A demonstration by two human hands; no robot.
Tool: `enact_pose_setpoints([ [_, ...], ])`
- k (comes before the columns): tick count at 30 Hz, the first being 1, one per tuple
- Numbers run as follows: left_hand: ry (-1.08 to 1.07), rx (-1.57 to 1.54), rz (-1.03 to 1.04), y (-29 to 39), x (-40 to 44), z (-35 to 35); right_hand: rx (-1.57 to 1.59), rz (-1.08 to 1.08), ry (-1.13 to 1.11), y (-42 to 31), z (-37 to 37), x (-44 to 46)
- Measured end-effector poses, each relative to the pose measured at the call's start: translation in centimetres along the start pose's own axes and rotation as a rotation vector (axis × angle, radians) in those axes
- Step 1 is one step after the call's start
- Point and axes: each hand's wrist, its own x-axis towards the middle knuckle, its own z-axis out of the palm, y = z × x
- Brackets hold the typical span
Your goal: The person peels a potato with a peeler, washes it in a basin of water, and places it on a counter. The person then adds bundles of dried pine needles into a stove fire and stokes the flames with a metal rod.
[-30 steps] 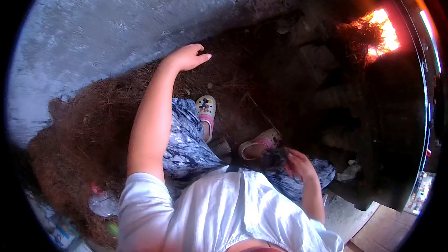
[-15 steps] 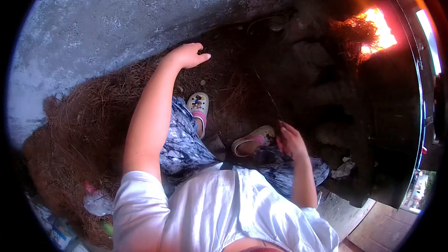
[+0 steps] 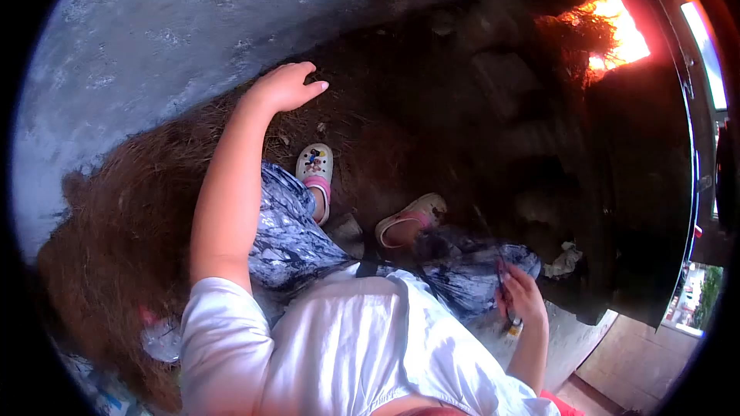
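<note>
My left hand (image 3: 287,88) is stretched out over dry pine-needle-like straw (image 3: 131,208) beside the wall. Its thumb stands apart from the curved fingers, and nothing shows in them. My right hand (image 3: 526,298) is low at the right, next to my patterned trouser leg. Its fingers are closed around a thin dark stick (image 3: 501,262), whose upper end is blurred against the dark floor. A small yellowish piece (image 3: 514,329) shows just below that hand; I cannot tell whether it belongs to the stick. A bright fire (image 3: 620,31) burns in an opening at the upper right.
A grey wall (image 3: 154,46) runs along the upper left. My clogs (image 3: 314,163) stand on the dark, littered floor. Crumpled paper (image 3: 564,260) lies right of my knee, and a clear plastic bag (image 3: 160,339) rests on the straw at the lower left. Straw hangs at the fire opening.
My right hand has moved down and to the right with the stick, back toward my body and away from the fire. My left hand has shifted slightly left in view.
</note>
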Motion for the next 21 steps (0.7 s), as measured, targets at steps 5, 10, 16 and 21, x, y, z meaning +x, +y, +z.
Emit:
enact_pose_setpoints([
  [5,-0.036,0.007,0.006,0.9,-0.6,-0.4,-0.409,-0.131,0.118,-0.2,0.5,4.3],
  [10,0.002,0.029,0.045,0.0,-0.2,0.9,-0.889,-0.136,0.053,-1.9,3.0,1.7],
  [16,-0.035,0.042,0.022,0.4,0.1,0.7,-0.676,-0.025,-0.047,-4.8,2.8,-1.4],
  [21,-0.060,0.065,0.011,0.6,-0.3,0.7,-0.850,-0.093,0.157,-2.8,0.2,1.6],
])
